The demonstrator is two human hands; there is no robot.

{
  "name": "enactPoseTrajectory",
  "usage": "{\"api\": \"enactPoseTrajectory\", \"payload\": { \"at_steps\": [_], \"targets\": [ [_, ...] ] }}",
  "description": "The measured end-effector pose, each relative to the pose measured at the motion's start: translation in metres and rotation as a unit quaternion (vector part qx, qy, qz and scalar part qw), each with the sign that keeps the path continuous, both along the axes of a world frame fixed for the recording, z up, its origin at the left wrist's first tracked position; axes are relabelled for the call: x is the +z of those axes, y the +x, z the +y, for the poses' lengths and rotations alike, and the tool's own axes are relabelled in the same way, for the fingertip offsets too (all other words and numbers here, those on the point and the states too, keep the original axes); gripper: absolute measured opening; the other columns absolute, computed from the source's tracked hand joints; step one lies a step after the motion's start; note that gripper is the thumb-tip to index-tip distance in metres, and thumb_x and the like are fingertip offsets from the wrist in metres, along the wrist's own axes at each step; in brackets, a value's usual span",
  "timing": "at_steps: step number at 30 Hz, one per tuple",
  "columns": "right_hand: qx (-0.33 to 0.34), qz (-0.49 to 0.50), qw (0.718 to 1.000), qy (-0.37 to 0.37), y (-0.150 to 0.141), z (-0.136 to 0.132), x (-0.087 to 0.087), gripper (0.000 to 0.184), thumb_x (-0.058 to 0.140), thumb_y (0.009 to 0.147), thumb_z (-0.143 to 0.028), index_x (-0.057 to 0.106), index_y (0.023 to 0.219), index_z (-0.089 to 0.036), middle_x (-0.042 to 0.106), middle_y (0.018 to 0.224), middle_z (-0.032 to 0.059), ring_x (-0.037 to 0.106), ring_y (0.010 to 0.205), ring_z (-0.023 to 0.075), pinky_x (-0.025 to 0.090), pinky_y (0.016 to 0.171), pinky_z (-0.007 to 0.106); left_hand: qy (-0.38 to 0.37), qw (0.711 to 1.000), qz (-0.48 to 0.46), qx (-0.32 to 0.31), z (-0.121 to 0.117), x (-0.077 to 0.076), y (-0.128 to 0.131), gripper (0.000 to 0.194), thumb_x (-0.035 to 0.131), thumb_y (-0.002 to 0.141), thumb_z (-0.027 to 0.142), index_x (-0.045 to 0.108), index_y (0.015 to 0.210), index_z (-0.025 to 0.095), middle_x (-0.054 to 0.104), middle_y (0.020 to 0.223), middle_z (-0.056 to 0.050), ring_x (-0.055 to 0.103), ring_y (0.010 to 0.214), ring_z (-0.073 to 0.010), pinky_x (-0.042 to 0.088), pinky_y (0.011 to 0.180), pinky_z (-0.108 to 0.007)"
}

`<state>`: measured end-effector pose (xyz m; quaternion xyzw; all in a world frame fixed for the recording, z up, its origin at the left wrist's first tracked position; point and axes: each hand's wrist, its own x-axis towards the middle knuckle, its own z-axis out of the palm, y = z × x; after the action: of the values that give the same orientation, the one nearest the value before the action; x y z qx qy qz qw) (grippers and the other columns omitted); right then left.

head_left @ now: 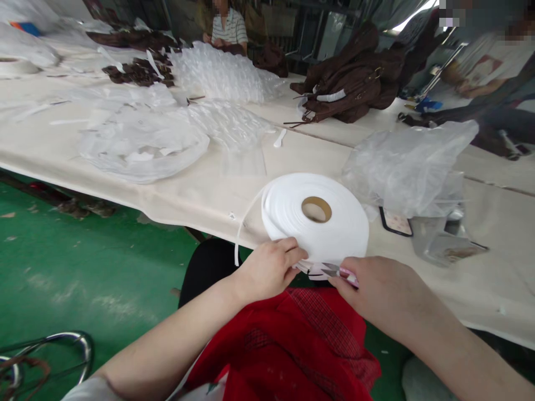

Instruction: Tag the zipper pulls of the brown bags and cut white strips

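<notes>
A large roll of white tape (288,203) with a brown cardboard core lies flat near the table's front edge. Its loose end (237,245) curls out at the left and hangs over the edge. My left hand (270,267) is closed in a pinch at the front of the roll, on thin white strips (303,267) with some dark bits at their ends. Just to the right, my right hand (359,284) grips small pink-handled scissors (349,275). Their metal blades point left, at the strips by my left fingertips. Both hands are over my lap, which a red cloth (292,345) covers.
Clear plastic bags (142,145) and bubble wrap (225,72) spread over the table's left. Brown bags (346,83) are heaped behind. On the right are a plastic bag (409,167) and a phone (396,221). Two people sit across the table. A metal-framed chair (86,345) stands lower left.
</notes>
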<state>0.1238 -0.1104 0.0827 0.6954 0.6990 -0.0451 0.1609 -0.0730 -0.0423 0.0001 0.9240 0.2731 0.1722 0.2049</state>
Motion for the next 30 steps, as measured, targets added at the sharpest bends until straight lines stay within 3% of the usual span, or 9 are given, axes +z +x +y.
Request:
{"api": "enactPoseTrajectory", "payload": {
  "at_steps": [5, 11, 26, 30],
  "targets": [
    [0.034, -0.003, 0.999, -0.001, -0.003, 0.011, -0.006, 0.021, 0.054, 0.086, -0.041, 0.064, 0.085, -0.022, 0.069, 0.068, 0.0062, 0.065, 0.061, 0.0229, 0.03, 0.05, 0.028, 0.008, 1.0, 0.014, 0.012, 0.002, 0.003, 0.003, 0.018, 0.055, 0.088, 0.02, 0.062, 0.105, 0.019, 0.061, 0.101, -0.005, 0.061, 0.087, -0.0205, 0.051, 0.078, -0.031],
    [0.072, 0.0, 0.997, -0.002, -0.007, 0.02, -0.007, 0.02, 0.054, 0.084, -0.04, 0.064, 0.077, -0.024, 0.068, 0.066, 0.0043, 0.065, 0.061, 0.0225, 0.023, 0.049, 0.029, 0.004, 0.999, 0.033, 0.011, 0.006, 0.006, 0.005, 0.014, 0.054, 0.087, 0.019, 0.064, 0.097, 0.02, 0.06, 0.097, -0.004, 0.062, 0.082, -0.019, 0.05, 0.074, -0.029],
    [0.089, -0.014, 0.996, -0.017, -0.019, 0.033, 0.0, 0.023, 0.058, 0.08, -0.037, 0.07, 0.067, -0.021, 0.069, 0.064, 0.0085, 0.065, 0.06, 0.0232, 0.024, 0.049, 0.028, 0.044, 0.998, 0.044, -0.013, 0.01, 0.004, 0.005, 0.018, 0.053, 0.09, 0.022, 0.066, 0.102, 0.023, 0.058, 0.109, -0.002, 0.062, 0.079, -0.0172, 0.051, 0.071, -0.028],
    [0.09, -0.026, 0.996, -0.016, -0.016, 0.034, 0.001, 0.022, 0.057, 0.079, -0.036, 0.07, 0.068, -0.021, 0.07, 0.066, 0.0086, 0.066, 0.062, 0.0248, 0.025, 0.05, 0.029, 0.092, 0.993, 0.076, -0.016, 0.008, 0.003, 0.008, 0.019, 0.048, 0.092, 0.02, 0.065, 0.099, 0.021, 0.059, 0.106, -0.004, 0.062, 0.074, -0.0182, 0.05, 0.062, -0.029]
  ]
}}
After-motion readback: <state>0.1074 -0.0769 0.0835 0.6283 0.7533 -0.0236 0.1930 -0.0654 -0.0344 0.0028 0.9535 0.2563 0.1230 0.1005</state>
